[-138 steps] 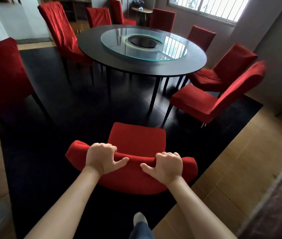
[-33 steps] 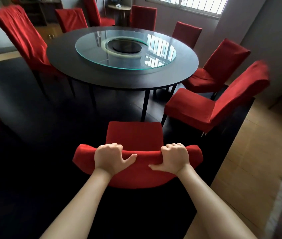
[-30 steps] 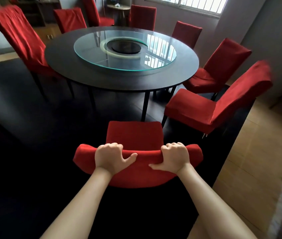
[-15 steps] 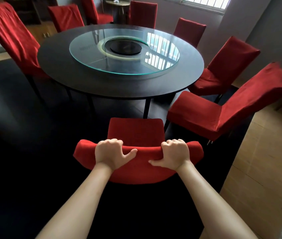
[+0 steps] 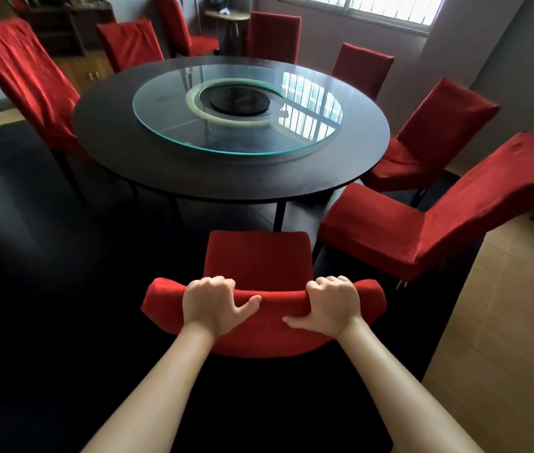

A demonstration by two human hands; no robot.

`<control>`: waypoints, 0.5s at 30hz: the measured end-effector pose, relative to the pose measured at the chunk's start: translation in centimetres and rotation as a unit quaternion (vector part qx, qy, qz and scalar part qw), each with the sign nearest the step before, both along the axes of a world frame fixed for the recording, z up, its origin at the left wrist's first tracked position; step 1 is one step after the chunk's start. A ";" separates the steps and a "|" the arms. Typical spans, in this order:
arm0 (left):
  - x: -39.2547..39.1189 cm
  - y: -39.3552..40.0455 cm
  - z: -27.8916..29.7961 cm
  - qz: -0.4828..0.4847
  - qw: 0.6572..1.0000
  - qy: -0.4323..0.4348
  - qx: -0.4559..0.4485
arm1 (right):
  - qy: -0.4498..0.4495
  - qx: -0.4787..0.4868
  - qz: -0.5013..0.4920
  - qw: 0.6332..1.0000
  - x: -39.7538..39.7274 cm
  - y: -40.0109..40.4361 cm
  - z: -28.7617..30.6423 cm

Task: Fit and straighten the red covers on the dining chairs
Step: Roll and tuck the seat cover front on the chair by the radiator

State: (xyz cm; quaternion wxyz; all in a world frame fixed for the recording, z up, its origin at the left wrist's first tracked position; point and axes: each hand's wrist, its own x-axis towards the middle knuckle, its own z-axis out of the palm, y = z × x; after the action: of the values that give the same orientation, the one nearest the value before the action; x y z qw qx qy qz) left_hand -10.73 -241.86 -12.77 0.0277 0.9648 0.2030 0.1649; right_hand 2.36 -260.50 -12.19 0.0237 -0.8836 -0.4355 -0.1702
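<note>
Round dark table [image 5: 148, 165], barred window [image 5: 373, 8]

Both bare forearms reach forward and slightly inward from the bottom of the view, wrists straight. The left hand [image 5: 215, 305] has its fingers curled over the top of the chair back [image 5: 272, 338], thumb spread toward the middle on the near face. The right hand [image 5: 331, 305] mirrors it, fingers hooked over the top, thumb pointing inward.
</note>
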 end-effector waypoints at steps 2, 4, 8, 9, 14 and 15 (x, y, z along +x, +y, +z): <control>0.0 0.0 -0.1 -0.002 1.000 0.014 -0.002 | 0.009 0.003 0.009 1.000 0.0 -0.1 0.1; -0.1 0.1 -0.1 0.002 0.999 0.032 -0.002 | 0.013 -0.005 0.015 1.000 0.0 -0.2 0.1; -0.2 0.0 0.2 0.026 0.997 0.067 -0.007 | 0.042 -0.049 0.039 0.997 0.1 -0.3 0.4; -0.3 -0.1 0.3 0.036 0.997 0.071 -0.007 | 0.042 -0.054 0.040 0.997 0.2 -0.3 0.4; -1.4 -0.8 0.7 0.076 0.995 0.048 -0.031 | 0.060 -0.071 0.032 0.995 0.3 -0.3 0.8; -1.7 -0.9 0.8 0.080 0.995 0.040 -0.040 | 0.066 -0.070 0.034 0.995 0.3 -0.3 0.9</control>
State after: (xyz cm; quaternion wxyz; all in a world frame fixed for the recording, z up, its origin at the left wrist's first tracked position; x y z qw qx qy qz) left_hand -12.46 -242.74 -12.01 0.0446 0.9494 0.2868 0.1200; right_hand 2.71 -260.81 -11.28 -0.0033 -0.8771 -0.4736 -0.0796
